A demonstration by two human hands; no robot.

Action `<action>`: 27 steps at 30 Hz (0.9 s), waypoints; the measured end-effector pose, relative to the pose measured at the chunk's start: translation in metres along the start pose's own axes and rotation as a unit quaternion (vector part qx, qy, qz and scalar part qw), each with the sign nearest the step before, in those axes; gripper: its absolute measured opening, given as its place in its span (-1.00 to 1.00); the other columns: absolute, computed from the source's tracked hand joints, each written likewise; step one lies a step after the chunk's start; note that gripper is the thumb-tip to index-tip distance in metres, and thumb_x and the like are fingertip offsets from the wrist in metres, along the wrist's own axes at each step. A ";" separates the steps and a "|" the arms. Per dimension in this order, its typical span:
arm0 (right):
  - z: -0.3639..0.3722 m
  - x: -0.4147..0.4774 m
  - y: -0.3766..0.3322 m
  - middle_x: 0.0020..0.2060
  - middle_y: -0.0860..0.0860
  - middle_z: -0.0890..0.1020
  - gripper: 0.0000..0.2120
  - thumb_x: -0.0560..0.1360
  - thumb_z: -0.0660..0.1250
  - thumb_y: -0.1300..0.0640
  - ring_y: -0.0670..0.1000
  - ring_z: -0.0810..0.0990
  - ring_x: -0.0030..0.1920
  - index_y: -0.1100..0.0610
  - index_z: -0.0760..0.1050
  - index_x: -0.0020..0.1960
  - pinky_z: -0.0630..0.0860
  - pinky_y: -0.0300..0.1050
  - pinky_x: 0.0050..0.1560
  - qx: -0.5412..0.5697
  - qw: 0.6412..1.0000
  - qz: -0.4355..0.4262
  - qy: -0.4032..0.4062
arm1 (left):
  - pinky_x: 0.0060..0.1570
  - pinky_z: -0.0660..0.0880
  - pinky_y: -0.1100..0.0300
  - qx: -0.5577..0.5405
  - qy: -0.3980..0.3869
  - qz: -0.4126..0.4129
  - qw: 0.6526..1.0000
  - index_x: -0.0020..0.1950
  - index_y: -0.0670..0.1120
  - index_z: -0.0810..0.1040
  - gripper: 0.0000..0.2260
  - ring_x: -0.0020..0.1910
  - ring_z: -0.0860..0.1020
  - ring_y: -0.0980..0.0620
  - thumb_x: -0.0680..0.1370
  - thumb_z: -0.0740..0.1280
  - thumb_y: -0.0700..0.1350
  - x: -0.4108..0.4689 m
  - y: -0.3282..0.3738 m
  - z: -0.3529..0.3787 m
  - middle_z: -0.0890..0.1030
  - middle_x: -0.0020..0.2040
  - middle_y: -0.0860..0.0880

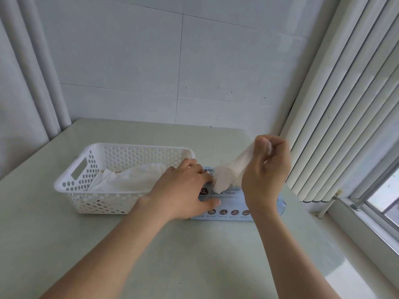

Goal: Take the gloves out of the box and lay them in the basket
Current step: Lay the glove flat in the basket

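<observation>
Here the right hand [266,169] is raised and its fingers pinch a white glove [228,171], which hangs down from them toward the top of the blue box [228,212]. I cannot tell whether its lower end is fully out of the opening. The left hand [183,188], beside the right one, lies on the box with relaxed, spread fingers and presses it to the table [194,255]. The white basket [64,184] stands just beyond the left hand, on its outer side, and some gloves [133,178] already lie inside.

The risks, I think: a second glove may come out together with this one and fall on the table, because such thin gloves cling. If the left hand lifts too early, the light box may rise with the pull.
</observation>
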State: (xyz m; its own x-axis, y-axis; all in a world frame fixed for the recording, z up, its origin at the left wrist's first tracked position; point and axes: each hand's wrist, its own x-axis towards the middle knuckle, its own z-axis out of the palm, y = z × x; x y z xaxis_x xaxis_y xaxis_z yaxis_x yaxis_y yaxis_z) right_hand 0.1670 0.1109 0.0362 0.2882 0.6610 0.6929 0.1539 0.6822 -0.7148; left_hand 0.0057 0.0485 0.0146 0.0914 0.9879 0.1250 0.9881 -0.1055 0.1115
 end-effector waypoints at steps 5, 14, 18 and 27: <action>-0.006 0.012 0.001 -0.22 -0.08 0.52 -0.90 0.74 0.21 0.16 -0.19 0.45 -0.27 0.13 0.44 0.05 0.40 -0.25 -0.21 -0.009 0.999 -0.019 0.028 | 0.40 0.36 -0.08 -0.011 -0.004 -0.005 1.000 0.47 0.18 0.46 -0.42 0.64 0.06 0.05 0.55 0.21 0.44 -0.001 0.002 0.000 0.44 0.45 0.13; -0.004 0.007 0.004 -0.39 -0.17 0.52 -0.84 0.75 0.22 0.15 -0.08 0.40 -0.42 0.24 0.47 0.08 0.33 -0.06 -0.43 0.044 0.995 0.045 -0.073 | 0.41 0.30 0.01 -0.112 0.153 -0.001 0.982 0.44 0.04 0.46 -0.49 0.33 0.48 0.06 0.62 0.24 0.32 0.000 0.008 -0.006 0.63 0.19 0.12; -0.003 0.006 0.000 -0.36 -0.01 0.53 -0.81 0.73 0.27 0.10 0.00 0.44 -0.39 0.20 0.56 0.06 0.37 -0.10 -0.38 0.090 0.978 0.052 -0.179 | 0.29 0.37 -0.04 -0.192 0.181 0.018 0.964 0.33 0.15 0.53 -0.68 0.15 0.51 0.03 0.64 0.30 0.23 0.003 0.015 -0.007 0.64 0.01 0.18; -0.011 0.004 0.014 -0.09 0.15 0.67 -0.63 0.48 0.24 0.12 0.09 0.65 -0.07 0.05 0.53 0.27 0.56 -0.12 -0.13 0.066 0.926 0.110 -0.355 | -0.24 0.40 0.42 -0.342 0.237 -0.035 0.909 -0.08 -0.01 0.68 -0.78 -0.20 0.58 0.26 0.67 0.30 -0.19 0.001 0.010 -0.019 0.65 -0.23 0.16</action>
State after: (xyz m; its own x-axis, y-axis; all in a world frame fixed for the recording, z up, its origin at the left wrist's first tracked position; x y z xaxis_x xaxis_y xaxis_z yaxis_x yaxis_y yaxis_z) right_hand 0.1812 0.1195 0.0281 -0.4028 0.7956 0.4525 0.0340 0.5071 -0.8612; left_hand 0.0137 0.0463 0.0348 -0.1930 0.8522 0.4862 0.6670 -0.2495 0.7021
